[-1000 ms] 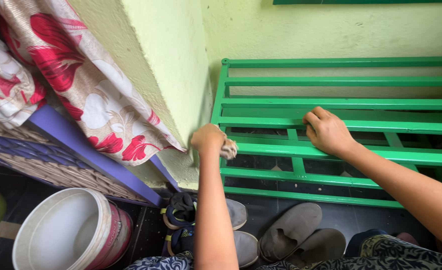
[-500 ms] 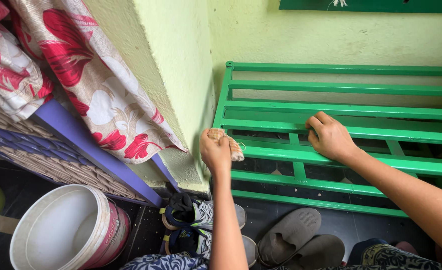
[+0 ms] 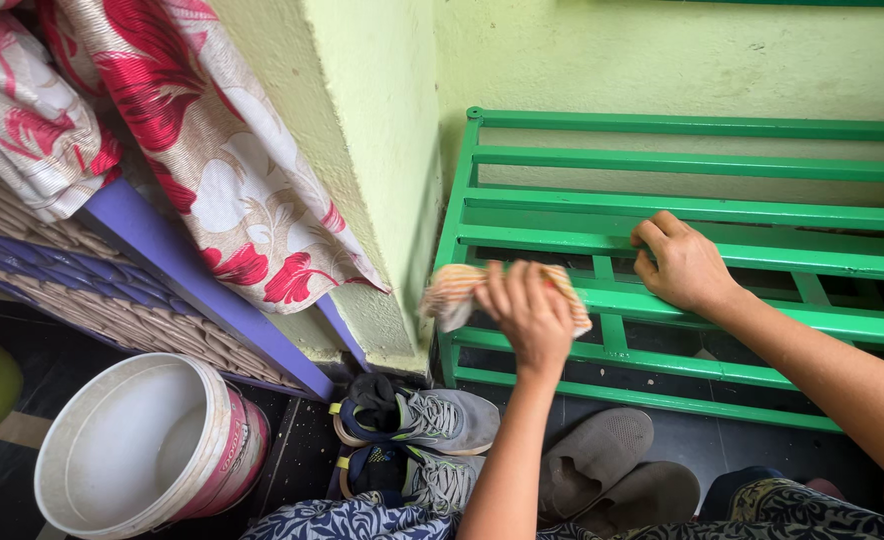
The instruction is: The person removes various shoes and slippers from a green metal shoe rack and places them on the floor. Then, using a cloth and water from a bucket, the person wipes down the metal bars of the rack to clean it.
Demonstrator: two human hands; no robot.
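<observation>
Green metal slats make up the low rack [image 3: 722, 205] we crouch before, set against a pale green wall [image 3: 662, 60]. Our left hand [image 3: 527, 315] has its fingers clamped on a striped orange-and-cream cloth [image 3: 452, 290], pressed on a front slat near the rack's left end. Our right hand [image 3: 684, 265] rests on a middle slat, fingers curled together over its edge. Below on the dark floor lie grey sneakers [image 3: 422, 420] and grey slippers [image 3: 602, 465], with a white bucket [image 3: 72, 490] to the left under a floral curtain [image 3: 212, 170].
</observation>
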